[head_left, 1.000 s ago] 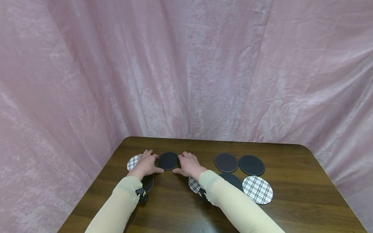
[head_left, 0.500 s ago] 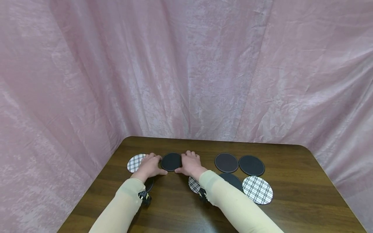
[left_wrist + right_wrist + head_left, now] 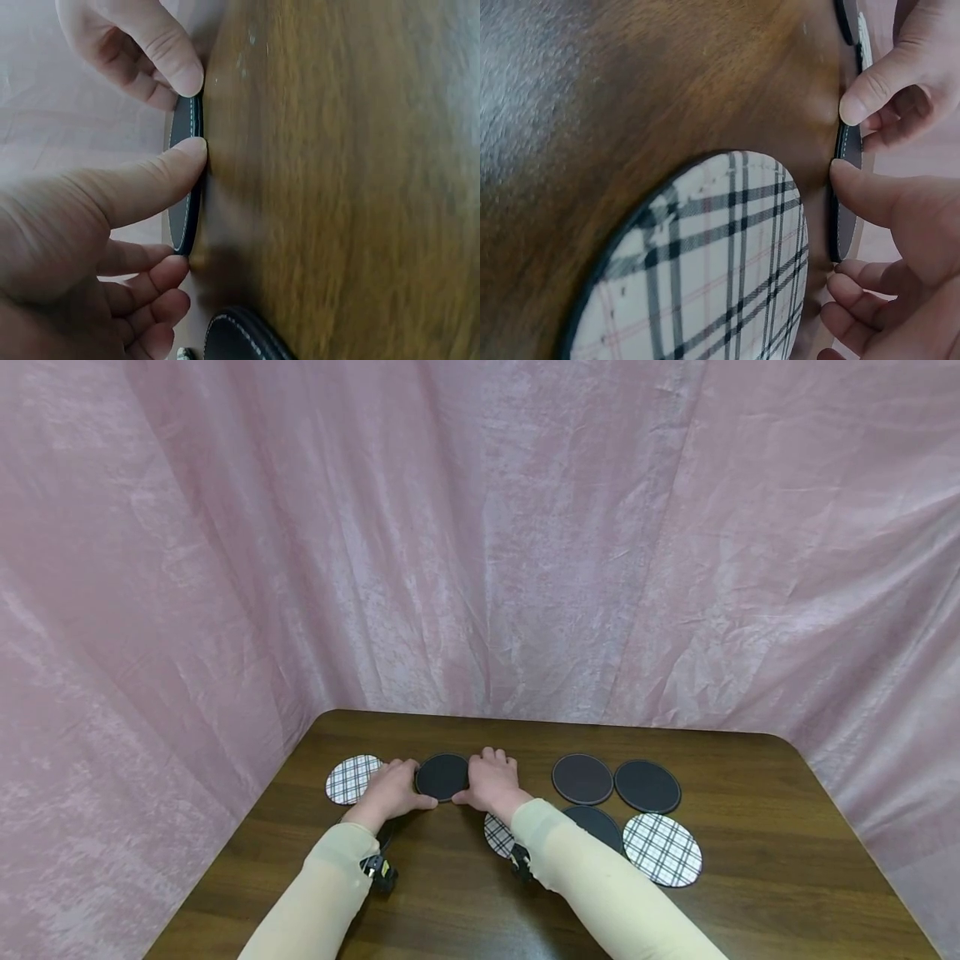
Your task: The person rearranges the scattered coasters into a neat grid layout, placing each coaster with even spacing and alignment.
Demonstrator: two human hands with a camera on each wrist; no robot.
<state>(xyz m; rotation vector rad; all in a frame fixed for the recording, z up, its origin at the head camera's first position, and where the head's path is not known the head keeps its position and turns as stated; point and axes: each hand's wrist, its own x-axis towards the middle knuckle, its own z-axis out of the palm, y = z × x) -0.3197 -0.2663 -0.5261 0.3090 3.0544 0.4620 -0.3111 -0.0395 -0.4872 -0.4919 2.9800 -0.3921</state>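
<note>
A round black coaster (image 3: 442,777) with pale edge stitching lies near the back of the wooden table, between my hands. My left hand (image 3: 390,792) holds its left side, thumb on the near rim and a fingertip at the side edge. Opposite, my right hand (image 3: 491,779) grips the right side in the same way. In the left wrist view both thumbs press the stitched rim (image 3: 193,116). A plaid coaster (image 3: 351,779) lies just left of my left hand. Another plaid coaster (image 3: 720,255) sits below my right wrist, partly covered by the arm in the head view.
To the right lie a dark brown coaster (image 3: 582,779), a black coaster (image 3: 648,786), a further dark coaster (image 3: 597,828) partly under the right sleeve, and a plaid coaster (image 3: 663,850). One more black coaster (image 3: 236,337) is mostly hidden by my left arm. Pink curtain (image 3: 480,543) hangs behind.
The black coaster has shifted slightly to the right, with both hands at its edges. My left hand moved right with it, uncovering more of the left plaid coaster.
</note>
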